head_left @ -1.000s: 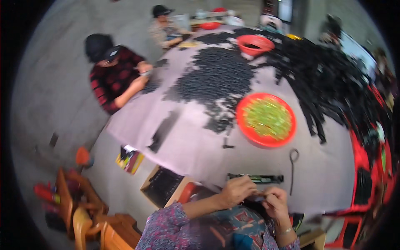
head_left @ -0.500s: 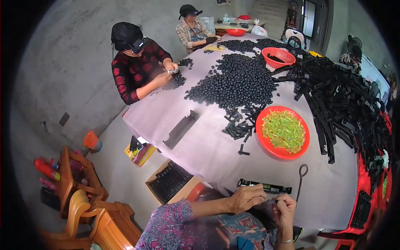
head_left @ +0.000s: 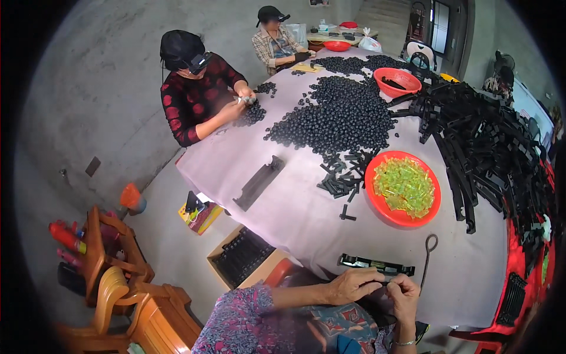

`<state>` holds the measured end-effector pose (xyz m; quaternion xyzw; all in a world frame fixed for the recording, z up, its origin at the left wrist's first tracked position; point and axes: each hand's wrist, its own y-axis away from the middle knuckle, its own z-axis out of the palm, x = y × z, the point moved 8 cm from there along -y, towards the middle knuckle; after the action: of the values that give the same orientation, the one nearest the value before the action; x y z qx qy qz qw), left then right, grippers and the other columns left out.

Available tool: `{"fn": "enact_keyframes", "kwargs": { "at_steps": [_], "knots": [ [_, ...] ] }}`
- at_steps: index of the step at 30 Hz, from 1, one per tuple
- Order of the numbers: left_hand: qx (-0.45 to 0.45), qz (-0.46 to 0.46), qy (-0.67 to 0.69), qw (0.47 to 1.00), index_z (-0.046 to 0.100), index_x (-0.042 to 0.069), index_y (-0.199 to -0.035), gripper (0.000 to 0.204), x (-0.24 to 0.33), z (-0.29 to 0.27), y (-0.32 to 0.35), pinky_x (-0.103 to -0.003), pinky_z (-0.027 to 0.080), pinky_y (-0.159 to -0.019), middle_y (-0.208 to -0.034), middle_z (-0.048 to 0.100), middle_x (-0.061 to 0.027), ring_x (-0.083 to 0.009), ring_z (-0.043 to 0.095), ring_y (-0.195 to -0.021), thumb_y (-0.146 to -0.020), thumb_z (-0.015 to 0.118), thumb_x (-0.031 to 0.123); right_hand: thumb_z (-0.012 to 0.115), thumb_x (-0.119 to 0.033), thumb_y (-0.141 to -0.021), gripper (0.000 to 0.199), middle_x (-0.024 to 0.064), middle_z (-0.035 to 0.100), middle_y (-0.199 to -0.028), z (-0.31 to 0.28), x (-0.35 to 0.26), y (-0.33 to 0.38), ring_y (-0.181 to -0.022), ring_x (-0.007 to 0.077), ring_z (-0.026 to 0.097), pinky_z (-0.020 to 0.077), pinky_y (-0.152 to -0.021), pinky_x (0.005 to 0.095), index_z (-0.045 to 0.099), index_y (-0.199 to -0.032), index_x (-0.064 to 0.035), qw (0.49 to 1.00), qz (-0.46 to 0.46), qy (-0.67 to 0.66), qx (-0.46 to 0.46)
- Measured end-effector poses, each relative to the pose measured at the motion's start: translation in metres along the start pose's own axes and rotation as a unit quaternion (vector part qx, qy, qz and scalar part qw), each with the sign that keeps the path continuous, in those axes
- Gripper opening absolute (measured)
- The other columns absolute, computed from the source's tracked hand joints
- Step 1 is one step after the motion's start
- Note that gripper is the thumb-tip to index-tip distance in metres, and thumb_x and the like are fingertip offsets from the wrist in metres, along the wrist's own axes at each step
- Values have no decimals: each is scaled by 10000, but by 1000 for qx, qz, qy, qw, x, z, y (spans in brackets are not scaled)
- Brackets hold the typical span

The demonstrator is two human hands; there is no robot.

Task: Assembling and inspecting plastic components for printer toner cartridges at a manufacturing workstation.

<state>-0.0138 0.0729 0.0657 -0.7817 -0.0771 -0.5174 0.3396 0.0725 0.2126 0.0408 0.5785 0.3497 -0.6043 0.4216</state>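
Both hands' grip on dark piece, long axis sideways

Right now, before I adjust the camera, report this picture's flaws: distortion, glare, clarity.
Head view: the tablecloth's right edge bows and the picture's side rims fall to black; head view: small glints on the long black part; head view: the small dark piece between left hand and right hand is too small to make out.

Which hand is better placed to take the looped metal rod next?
Probably the right hand: it is nearer the metal rod, while the left hand lies farther left. Both look occupied, though.
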Motion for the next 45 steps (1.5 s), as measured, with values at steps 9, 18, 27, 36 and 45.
{"fn": "enact_keyframes", "kwargs": {
  "at_steps": [9, 18, 27, 36, 45],
  "knots": [
    [-10, -207, 151, 967, 683, -13, -1049, 123, -27, 9, 11, -261, 526, -608, -811, 677, -31, -77, 649, -682, -996, 637, 88, 724, 15, -836, 74, 47, 624, -720, 2, -18, 1, -635, 100, 571, 457, -591, 260, 650, -834, 17, 961, -118, 248, 42],
    [-26, -199, 85, 976, 699, -9, -1013, 99, -23, 8, 9, -268, 529, -602, -802, 690, -61, -96, 663, -674, -952, 676, 66, 741, -46, -877, 105, 74, 619, -744, 1, -15, 4, -657, 133, 579, 472, -598, 293, 656, -869, 16, 966, -77, 247, 5],
    [-53, -90, -67, 992, 688, 1, -1041, 207, -4, -8, 4, -272, 501, -572, -791, 650, -85, -152, 631, -606, -871, 773, 83, 692, -57, -951, 114, -41, 581, -743, -5, 2, 10, -686, 27, 508, 422, -594, 218, 653, -866, 8, 994, 28, 102, -38],
    [31, -21, -259, 965, 687, 20, -1114, 429, -1, -46, -12, -372, 518, -716, -978, 630, -104, -268, 644, -842, -721, 849, 80, 633, -103, -990, 154, -87, 529, -729, -15, 1, -9, -629, -4, 413, 314, -533, 205, 626, -847, -45, 993, 103, 60, 22],
    [-64, -31, -292, 954, 683, 27, -1018, 344, -26, -32, -33, -438, 430, -759, -921, 569, -96, -313, 584, -847, -736, 816, 171, 672, -124, -972, 224, -83, 480, -646, -3, 1, -43, -609, 19, 388, 302, -507, 247, 625, -794, 3, 978, 89, 190, 19]
  ]
}}
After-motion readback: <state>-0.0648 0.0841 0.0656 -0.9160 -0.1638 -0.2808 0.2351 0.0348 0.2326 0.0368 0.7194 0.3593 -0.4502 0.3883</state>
